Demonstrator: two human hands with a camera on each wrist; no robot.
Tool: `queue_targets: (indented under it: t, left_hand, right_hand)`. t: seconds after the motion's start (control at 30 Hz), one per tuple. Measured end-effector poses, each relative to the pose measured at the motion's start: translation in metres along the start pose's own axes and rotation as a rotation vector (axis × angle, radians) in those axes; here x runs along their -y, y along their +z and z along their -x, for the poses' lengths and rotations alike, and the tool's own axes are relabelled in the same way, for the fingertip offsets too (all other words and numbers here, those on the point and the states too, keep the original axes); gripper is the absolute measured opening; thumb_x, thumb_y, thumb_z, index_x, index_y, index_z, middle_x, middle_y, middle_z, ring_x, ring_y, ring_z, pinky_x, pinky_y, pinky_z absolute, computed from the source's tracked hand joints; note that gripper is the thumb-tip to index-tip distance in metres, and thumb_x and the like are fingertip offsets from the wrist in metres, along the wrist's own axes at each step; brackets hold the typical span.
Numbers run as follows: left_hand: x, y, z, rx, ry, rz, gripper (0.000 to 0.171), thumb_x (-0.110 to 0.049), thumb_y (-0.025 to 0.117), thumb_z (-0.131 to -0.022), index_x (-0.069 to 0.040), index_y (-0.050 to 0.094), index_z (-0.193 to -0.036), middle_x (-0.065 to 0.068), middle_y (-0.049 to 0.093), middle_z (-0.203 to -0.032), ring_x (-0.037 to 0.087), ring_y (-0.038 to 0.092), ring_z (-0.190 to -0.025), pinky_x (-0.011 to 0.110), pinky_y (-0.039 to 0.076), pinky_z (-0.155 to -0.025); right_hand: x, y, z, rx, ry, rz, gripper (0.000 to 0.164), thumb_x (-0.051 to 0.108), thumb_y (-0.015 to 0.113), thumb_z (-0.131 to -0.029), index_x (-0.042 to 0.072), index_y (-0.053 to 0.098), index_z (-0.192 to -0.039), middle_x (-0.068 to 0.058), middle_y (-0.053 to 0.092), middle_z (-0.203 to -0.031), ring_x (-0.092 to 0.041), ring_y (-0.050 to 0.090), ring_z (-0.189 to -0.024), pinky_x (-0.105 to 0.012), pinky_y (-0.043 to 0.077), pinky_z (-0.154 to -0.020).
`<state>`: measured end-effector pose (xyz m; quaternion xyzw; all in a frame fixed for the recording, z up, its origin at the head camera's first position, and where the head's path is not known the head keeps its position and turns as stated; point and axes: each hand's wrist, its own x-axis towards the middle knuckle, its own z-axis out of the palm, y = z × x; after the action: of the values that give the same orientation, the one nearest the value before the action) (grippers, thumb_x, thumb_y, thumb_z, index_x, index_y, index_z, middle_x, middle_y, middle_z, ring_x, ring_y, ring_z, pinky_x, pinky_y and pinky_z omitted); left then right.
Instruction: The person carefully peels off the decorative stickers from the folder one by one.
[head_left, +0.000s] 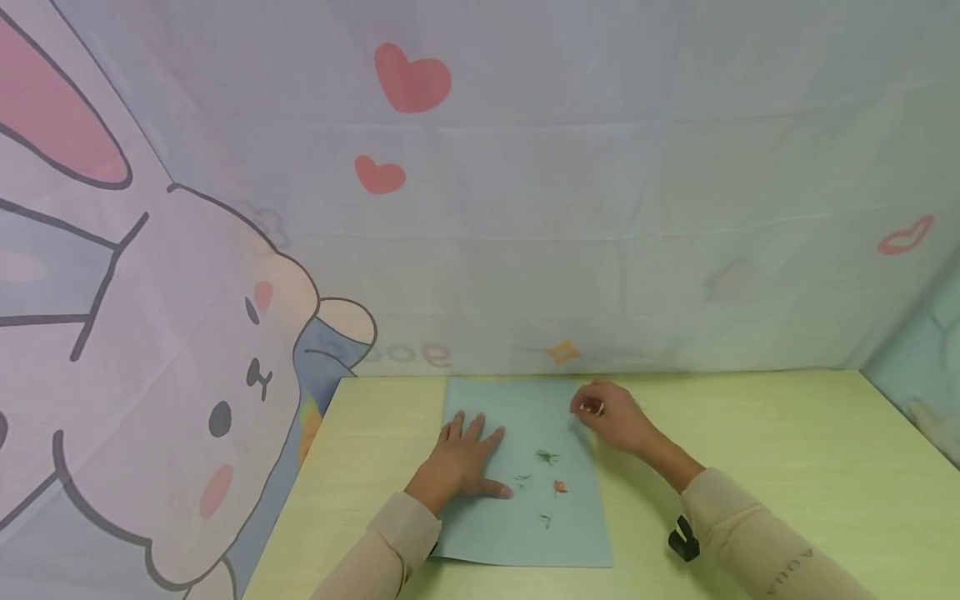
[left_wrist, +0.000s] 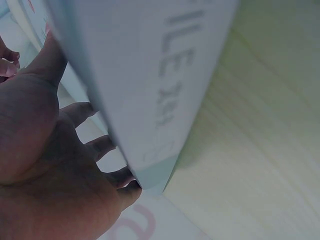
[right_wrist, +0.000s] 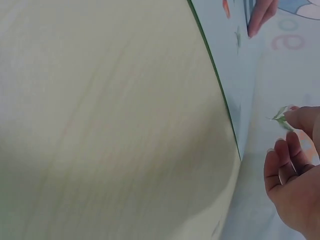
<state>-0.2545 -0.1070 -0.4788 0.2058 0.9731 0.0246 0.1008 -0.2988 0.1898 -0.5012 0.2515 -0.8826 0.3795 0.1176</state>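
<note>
A light blue file folder (head_left: 487, 537) lies on the table, with lettering on its spine (left_wrist: 172, 75) in the left wrist view. My left hand (head_left: 465, 462) rests on the folder's left half, fingers spread. Beside its thumb, several small plant pieces lie on the cover: a dark green sprig (head_left: 547, 457), an orange flower (head_left: 560, 487) and two thin leafy bits, one (head_left: 522, 480) by the thumb and another (head_left: 546, 522) lower down. Over the far right corner of the folder, my right hand (head_left: 615, 417) pinches a small green leafy sprig (right_wrist: 281, 119) between thumb and forefinger.
The pale yellow wooden table (head_left: 780, 467) extends to both sides of the folder. A printed cloth (head_left: 525, 250) with hearts hangs behind the table's far edge, and a large cartoon rabbit (head_left: 187, 358) covers the left side. A black clip-like piece (head_left: 683, 540) sits at the right cuff.
</note>
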Motion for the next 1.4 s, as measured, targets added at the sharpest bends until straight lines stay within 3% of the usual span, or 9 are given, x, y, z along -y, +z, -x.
queue_targets:
  t: [0.23, 0.47, 0.73, 1.0, 1.23, 1.4]
  left_hand:
    - [0.001, 0.001, 0.000, -0.007, 0.003, 0.008, 0.099, -0.064, 0.080, -0.086, -0.019, 0.042, -0.165, 0.017, 0.028, -0.172, 0.048, 0.016, -0.159, 0.059, 0.021, -0.126]
    - [0.001, 0.001, 0.000, -0.005, 0.003, 0.012, 0.099, -0.064, 0.080, -0.086, -0.019, 0.042, -0.165, 0.017, 0.028, -0.172, 0.048, 0.015, -0.159, 0.059, 0.021, -0.126]
    - [0.002, 0.003, -0.001, -0.009, 0.006, 0.001, 0.098, -0.065, 0.079, -0.086, -0.019, 0.042, -0.165, 0.017, 0.028, -0.172, 0.049, 0.016, -0.159, 0.059, 0.021, -0.126]
    - [0.004, 0.006, -0.003, -0.016, 0.005, -0.003, 0.099, -0.066, 0.079, -0.085, -0.020, 0.042, -0.165, 0.016, 0.028, -0.172, 0.048, 0.016, -0.159, 0.059, 0.021, -0.126]
    - [0.005, 0.008, -0.004, -0.020, 0.004, -0.004, 0.100, -0.067, 0.079, -0.085, -0.021, 0.042, -0.165, 0.016, 0.028, -0.172, 0.048, 0.016, -0.159, 0.059, 0.022, -0.126]
    - [0.005, 0.009, -0.005, -0.019, 0.003, -0.007, 0.100, -0.067, 0.079, -0.085, -0.021, 0.041, -0.165, 0.016, 0.028, -0.172, 0.047, 0.015, -0.160, 0.059, 0.021, -0.126]
  right_hand:
    - [-0.006, -0.014, 0.003, -0.056, 0.101, -0.062, 0.009, 0.003, 0.071, -0.101, 0.010, 0.076, -0.103, -0.002, 0.065, -0.092, -0.017, 0.060, -0.081, -0.033, 0.052, -0.072]
    - [-0.013, -0.021, 0.007, -0.086, 0.169, -0.084, 0.009, 0.004, 0.070, -0.102, 0.003, 0.074, -0.110, -0.008, 0.074, -0.101, -0.022, 0.068, -0.089, -0.033, 0.056, -0.075]
    - [-0.026, -0.028, 0.014, -0.109, 0.261, -0.152, 0.015, 0.013, 0.070, -0.104, 0.002, 0.075, -0.113, -0.008, 0.075, -0.105, -0.024, 0.067, -0.095, -0.032, 0.055, -0.076]
    - [-0.038, -0.035, 0.018, -0.151, 0.290, -0.092, 0.015, 0.009, 0.071, -0.102, 0.001, 0.074, -0.114, -0.008, 0.075, -0.102, -0.024, 0.069, -0.095, -0.031, 0.055, -0.076]
    - [-0.043, -0.043, 0.024, -0.160, 0.311, -0.081, 0.030, 0.010, 0.070, -0.103, 0.000, 0.063, -0.130, -0.012, 0.075, -0.106, -0.027, 0.069, -0.098, -0.029, 0.054, -0.076]
    - [-0.046, -0.051, 0.031, -0.166, 0.327, -0.062, 0.034, 0.012, 0.071, -0.104, -0.001, 0.061, -0.134, -0.012, 0.076, -0.107, -0.028, 0.068, -0.099, -0.028, 0.054, -0.075]
